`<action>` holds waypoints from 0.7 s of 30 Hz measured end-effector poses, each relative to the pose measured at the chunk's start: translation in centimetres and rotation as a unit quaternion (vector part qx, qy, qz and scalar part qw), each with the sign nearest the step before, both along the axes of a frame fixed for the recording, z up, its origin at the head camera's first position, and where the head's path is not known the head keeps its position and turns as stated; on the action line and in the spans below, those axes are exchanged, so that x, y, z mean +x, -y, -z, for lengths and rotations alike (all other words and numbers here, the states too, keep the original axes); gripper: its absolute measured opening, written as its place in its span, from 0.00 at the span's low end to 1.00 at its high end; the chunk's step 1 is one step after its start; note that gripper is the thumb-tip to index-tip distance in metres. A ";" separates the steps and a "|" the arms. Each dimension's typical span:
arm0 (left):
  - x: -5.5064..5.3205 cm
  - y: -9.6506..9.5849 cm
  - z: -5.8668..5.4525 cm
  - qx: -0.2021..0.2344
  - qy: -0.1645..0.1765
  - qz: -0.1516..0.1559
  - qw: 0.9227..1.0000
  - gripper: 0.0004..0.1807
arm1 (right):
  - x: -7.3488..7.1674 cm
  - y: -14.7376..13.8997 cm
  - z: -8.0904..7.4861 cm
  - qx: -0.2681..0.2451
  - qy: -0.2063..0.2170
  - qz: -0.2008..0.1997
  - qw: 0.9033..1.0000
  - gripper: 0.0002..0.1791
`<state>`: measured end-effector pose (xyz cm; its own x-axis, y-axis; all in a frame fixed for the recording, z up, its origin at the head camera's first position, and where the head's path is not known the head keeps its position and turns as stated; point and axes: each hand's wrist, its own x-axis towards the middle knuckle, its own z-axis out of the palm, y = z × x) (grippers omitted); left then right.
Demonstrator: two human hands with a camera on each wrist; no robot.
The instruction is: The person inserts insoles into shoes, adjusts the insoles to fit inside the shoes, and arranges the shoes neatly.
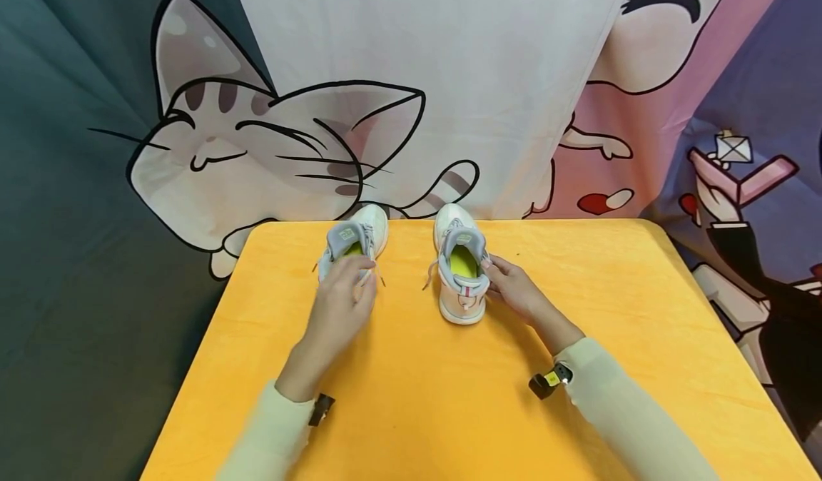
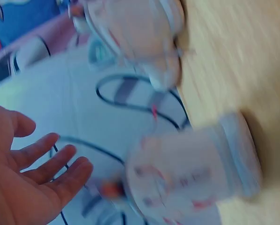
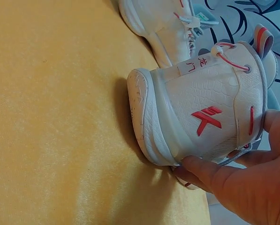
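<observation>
Two white sneakers with grey-blue linings and yellow-green insoles stand side by side at the table's far edge, toes pointing away. Over the heel of the left sneaker (image 1: 371, 223) is my left hand (image 1: 339, 308), hiding part of it. The left wrist view, blurred, shows that hand (image 2: 41, 180) with loose, spread fingers, apart from the sneaker's heel (image 2: 177, 173). My right hand (image 1: 519, 290) grips the right side of the right sneaker (image 1: 462, 308). In the right wrist view the thumb is at the collar and the fingers lie along the side of this sneaker (image 3: 200, 101), marked with a red logo.
The yellow table (image 1: 411, 409) extends toward me under both forearms. Behind its far edge hangs a printed cloth (image 1: 437, 53) with a cartoon cat, close to the sneakers' toes. Loose lace ends (image 1: 430, 275) hang beside the sneakers.
</observation>
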<state>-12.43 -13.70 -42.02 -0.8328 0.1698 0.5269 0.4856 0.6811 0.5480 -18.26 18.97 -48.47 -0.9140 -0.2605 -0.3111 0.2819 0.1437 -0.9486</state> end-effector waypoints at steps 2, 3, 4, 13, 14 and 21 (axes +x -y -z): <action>-0.4 1.3 0.2 0.021 -0.004 -0.029 0.999 0.10 | 0.0 0.0 0.0 -0.002 0.001 0.000 1.000 0.35; -0.6 1.9 0.3 0.028 0.000 -0.043 0.999 0.10 | 0.0 0.0 0.0 -0.002 0.003 0.002 1.000 0.34; -0.8 2.5 0.4 0.037 0.006 -0.055 0.998 0.11 | 0.0 0.0 0.0 -0.001 0.005 0.003 1.000 0.34; -3.1 6.8 1.6 0.085 0.175 -0.164 0.967 0.26 | -0.3 -0.1 -0.4 0.026 0.004 0.008 1.000 0.34; -3.5 7.3 1.7 0.089 0.199 -0.169 0.961 0.28 | -0.3 -0.1 -0.4 0.028 0.003 0.007 1.000 0.34; -5.6 9.4 2.3 0.099 0.354 -0.152 0.917 0.36 | -0.5 -0.1 -0.1 0.028 -0.002 0.008 1.000 0.34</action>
